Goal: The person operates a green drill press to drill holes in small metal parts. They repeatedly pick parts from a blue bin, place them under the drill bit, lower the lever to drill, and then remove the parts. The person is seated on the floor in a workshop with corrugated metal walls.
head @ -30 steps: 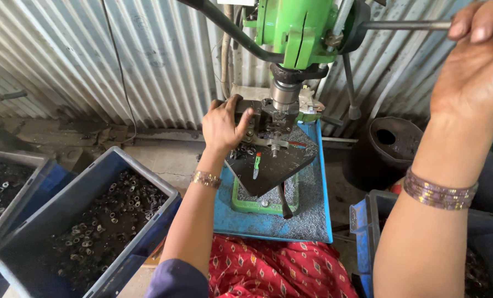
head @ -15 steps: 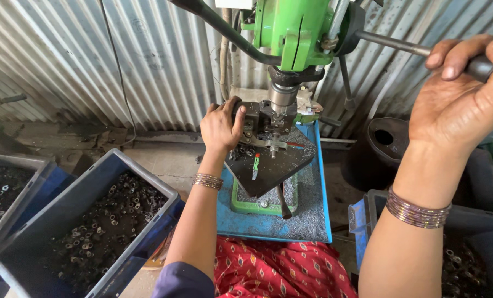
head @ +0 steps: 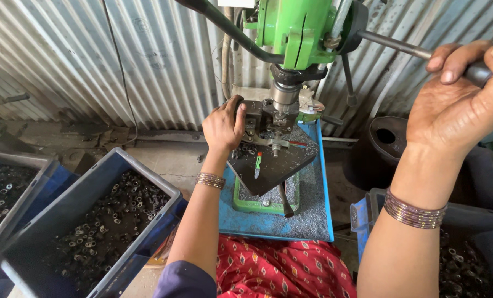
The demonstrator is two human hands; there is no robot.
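Head view: left hand (head: 224,126) clasps the black fixture (head: 256,115) under the green drill press (head: 296,27). Right hand (head: 459,105) grips the feed lever (head: 395,44).

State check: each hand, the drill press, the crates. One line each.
left hand: gripping the vise under the spindle
right hand: closed on the feed lever
drill press: spindle low over the vise; contact hidden
blue crate: open, part-filled with small dark metal rings

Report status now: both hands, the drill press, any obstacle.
Left hand on fixture under spindle. Right hand grips feed lever. Nothing blocking the spindle.
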